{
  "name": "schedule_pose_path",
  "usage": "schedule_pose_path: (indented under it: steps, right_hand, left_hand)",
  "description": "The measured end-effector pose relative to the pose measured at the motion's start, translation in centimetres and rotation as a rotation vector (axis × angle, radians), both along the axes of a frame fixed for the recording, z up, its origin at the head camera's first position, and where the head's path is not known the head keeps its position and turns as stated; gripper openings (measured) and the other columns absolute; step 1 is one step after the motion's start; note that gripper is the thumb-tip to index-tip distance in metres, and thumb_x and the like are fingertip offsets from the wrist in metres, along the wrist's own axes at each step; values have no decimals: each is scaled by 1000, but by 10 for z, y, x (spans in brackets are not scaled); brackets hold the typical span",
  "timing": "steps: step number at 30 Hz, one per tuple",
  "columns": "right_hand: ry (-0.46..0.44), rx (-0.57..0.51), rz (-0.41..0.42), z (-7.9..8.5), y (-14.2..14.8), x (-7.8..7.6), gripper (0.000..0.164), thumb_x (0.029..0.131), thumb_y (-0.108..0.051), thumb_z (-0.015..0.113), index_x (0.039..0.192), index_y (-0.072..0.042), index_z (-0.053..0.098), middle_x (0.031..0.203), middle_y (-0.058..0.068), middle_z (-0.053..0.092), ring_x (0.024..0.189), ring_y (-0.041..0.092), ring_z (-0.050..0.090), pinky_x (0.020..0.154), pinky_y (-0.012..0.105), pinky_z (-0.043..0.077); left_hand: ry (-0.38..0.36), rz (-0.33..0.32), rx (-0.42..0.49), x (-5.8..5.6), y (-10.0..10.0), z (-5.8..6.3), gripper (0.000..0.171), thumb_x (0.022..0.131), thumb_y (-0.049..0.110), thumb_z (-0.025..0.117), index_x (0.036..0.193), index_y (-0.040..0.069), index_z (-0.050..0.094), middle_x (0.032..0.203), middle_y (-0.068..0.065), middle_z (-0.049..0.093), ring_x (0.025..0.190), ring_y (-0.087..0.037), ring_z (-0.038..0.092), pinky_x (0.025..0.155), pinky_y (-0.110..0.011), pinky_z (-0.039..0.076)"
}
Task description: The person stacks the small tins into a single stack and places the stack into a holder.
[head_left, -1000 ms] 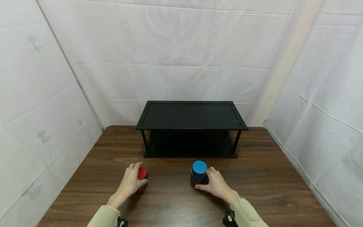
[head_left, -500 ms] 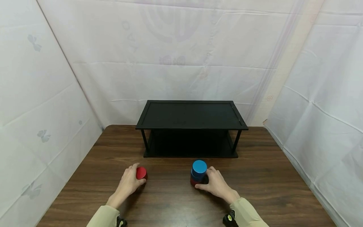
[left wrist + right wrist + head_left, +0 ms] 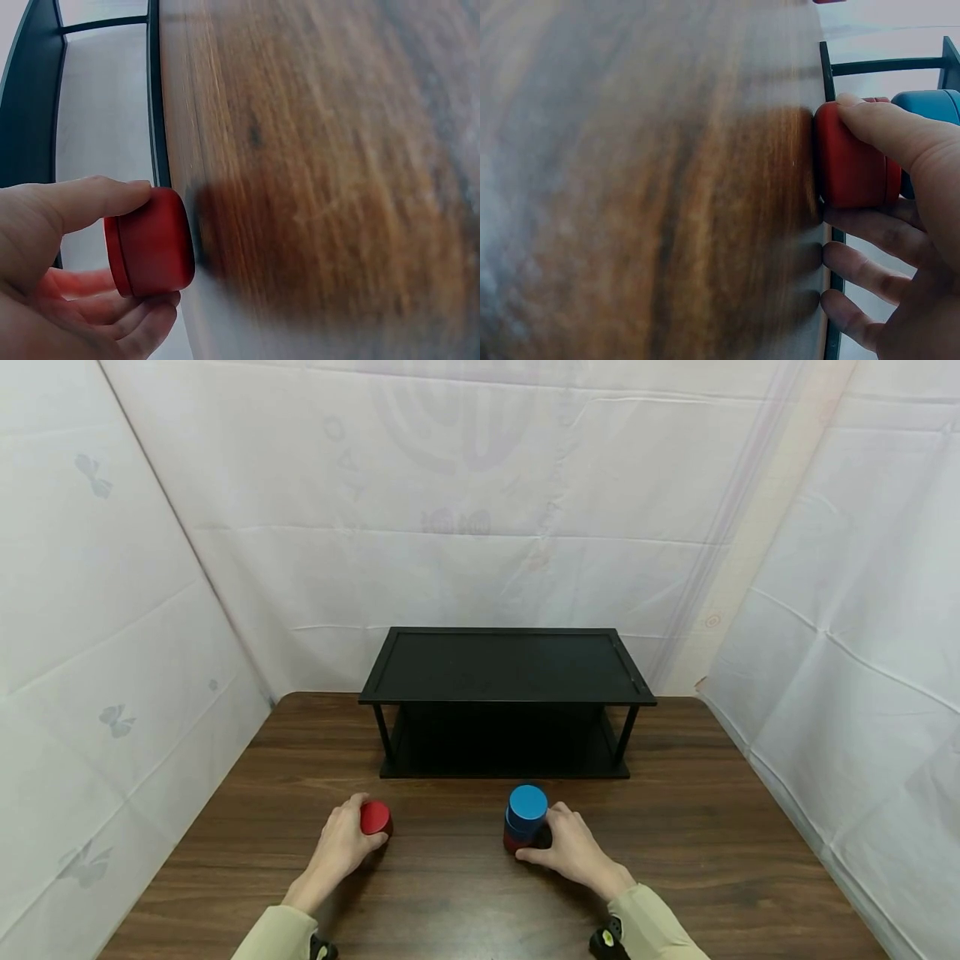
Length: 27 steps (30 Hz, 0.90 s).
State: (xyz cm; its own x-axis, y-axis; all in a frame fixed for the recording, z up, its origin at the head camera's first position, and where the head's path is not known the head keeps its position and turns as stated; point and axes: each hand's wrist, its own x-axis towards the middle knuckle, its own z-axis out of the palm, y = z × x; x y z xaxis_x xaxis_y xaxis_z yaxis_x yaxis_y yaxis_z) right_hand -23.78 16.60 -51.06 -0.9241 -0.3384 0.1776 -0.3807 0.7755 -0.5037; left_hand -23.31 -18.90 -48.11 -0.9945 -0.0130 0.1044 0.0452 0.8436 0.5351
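Note:
A small round red tin (image 3: pixel 377 817) is between the thumb and fingers of my left hand (image 3: pixel 341 842), on the left of the table. In the left wrist view this lidded tin (image 3: pixel 154 244) is pinched by the thumb and curled fingers, its base at or very near the tabletop. On the right, a blue tin (image 3: pixel 527 803) stands on top of another red tin (image 3: pixel 513 839). My right hand (image 3: pixel 573 847) grips that lower red tin from its right side; the right wrist view shows the thumb on the red tin (image 3: pixel 855 161), with the blue tin (image 3: pixel 928 106) partly hidden.
A black two-tier rack (image 3: pixel 506 667) stands behind both hands at the back of the brown wooden table (image 3: pixel 442 893). Its lower shelf (image 3: pixel 502 768) faces the hands. White sheets (image 3: pixel 465 568) hang behind and along both sides.
The fingers of my left hand have drawn in around the red tin, which has shifted very slightly. My right hand and the stacked tins have kept their place.

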Motion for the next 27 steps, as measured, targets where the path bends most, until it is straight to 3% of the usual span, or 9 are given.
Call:
schedule_pose_path:
  steps: [27]
  right_hand:
    - [3,-6,8,1,-1,1,56,73,-47,80,115,-12,66,97,-5,62,91,11,52,84,40,45]
  left_hand:
    - [96,-34,52,-5,12,2,60,72,11,80,124,-5,54,112,-23,62,102,-37,57,80,-48,53]
